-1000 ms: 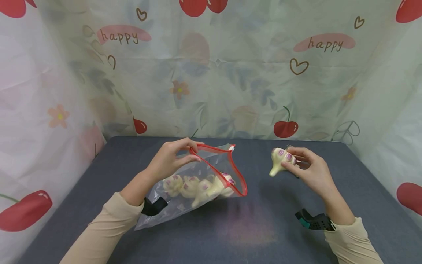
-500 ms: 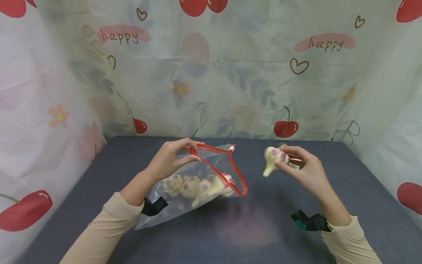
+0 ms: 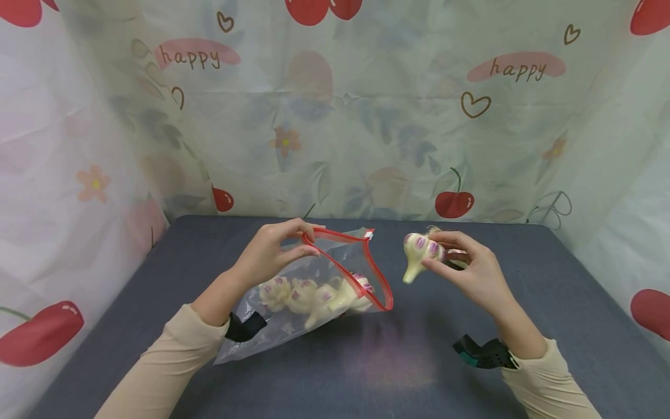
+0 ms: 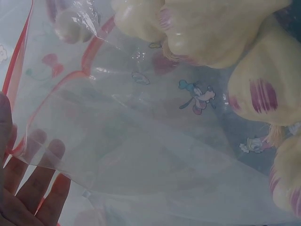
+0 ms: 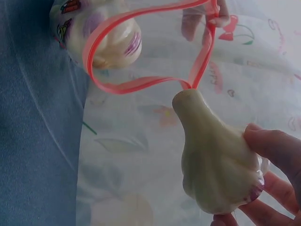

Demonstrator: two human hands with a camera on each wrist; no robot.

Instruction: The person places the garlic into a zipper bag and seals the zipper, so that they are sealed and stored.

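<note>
My left hand (image 3: 276, 249) pinches the red-edged mouth of a clear zip bag (image 3: 300, 326), which gapes toward the right. Inside the bag lie several garlic bulbs (image 3: 302, 295), cream with purple patches; in the left wrist view more of these bulbs (image 4: 207, 33) show close up through the plastic. My right hand (image 3: 468, 265) holds one garlic bulb (image 3: 423, 249) between thumb and fingers, above the table and a little right of the bag's opening. In the right wrist view that bulb (image 5: 216, 160) has its stem pointing at the red rim (image 5: 136, 85).
The table (image 3: 565, 302) has a dark blue-grey top. Pale curtains (image 3: 366, 128) printed with cherries and hearts rise behind it and at both sides. A white slider (image 3: 369, 234) sits at the bag's upper corner. Each wrist wears a black strap (image 3: 484, 353).
My right hand has moved left with the garlic bulb, bringing it nearer the bag's opening. The left hand and the bag have stayed in place.
</note>
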